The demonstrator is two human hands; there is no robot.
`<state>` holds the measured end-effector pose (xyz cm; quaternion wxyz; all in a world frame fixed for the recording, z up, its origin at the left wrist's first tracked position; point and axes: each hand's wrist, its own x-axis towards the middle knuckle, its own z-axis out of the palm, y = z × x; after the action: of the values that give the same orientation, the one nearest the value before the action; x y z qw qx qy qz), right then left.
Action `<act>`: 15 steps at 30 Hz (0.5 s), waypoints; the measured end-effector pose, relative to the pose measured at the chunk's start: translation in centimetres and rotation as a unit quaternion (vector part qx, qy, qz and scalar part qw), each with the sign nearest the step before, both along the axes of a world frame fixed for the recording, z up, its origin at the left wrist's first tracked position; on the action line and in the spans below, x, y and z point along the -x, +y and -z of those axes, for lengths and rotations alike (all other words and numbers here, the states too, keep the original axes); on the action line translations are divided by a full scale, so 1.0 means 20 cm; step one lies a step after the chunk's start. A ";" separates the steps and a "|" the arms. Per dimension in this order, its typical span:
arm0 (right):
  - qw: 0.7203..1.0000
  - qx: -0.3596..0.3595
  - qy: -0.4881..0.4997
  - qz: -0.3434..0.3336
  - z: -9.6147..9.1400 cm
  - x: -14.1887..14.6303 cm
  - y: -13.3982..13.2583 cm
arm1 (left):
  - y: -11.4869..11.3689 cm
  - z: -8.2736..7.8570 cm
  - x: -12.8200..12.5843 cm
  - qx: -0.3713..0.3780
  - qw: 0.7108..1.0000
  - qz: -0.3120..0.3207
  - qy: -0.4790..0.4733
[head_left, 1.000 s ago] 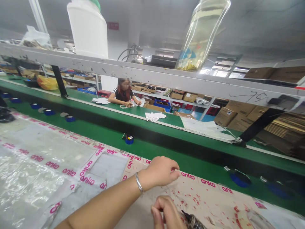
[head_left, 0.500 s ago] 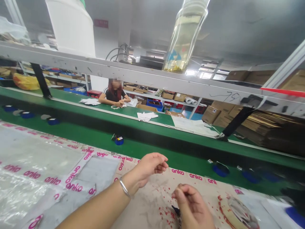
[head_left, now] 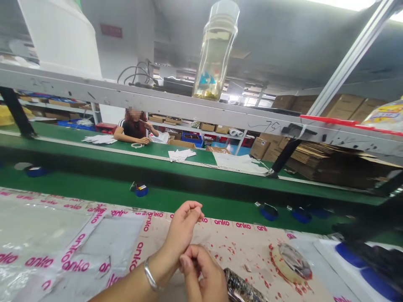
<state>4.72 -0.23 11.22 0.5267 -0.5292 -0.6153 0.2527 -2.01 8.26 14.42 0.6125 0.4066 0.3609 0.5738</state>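
Observation:
My left hand [head_left: 184, 226], with a metal bangle [head_left: 150, 274] on its wrist, is raised over the far edge of a bench covered in pink-printed "anko" plastic film [head_left: 234, 247]. Its fingertips are pinched together, and nothing shows between them. Just below it, my right hand [head_left: 201, 272] is curled shut, nearly touching my left wrist. Close to my right hand lies a shiny patterned dark object [head_left: 242, 287], cut off by the bottom of the picture. A roll of tape [head_left: 291, 262] lies to the right among red flecks.
Beyond the bench runs a green conveyor with several blue tape rolls [head_left: 141, 191]. A seated co-worker [head_left: 134, 129] works across it, beside white paper sheets [head_left: 181, 155]. A grey overhead shelf [head_left: 176, 102] carries a clear plastic jar [head_left: 215, 52]. Cardboard boxes [head_left: 270, 149] stand behind.
My view has swung right, so the scene slides left. My right hand has moved left, close to my left wrist, and the patterned object now shows more fully.

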 end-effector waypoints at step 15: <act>0.991 0.079 0.101 -0.022 -0.11 -0.12 0.02 | -0.11 0.04 -0.02 -0.026 0.995 0.081 0.056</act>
<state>7.05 0.16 13.46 0.5374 -0.5273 -0.5482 0.3642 -1.70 6.10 13.55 0.6252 0.4814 0.3454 0.5079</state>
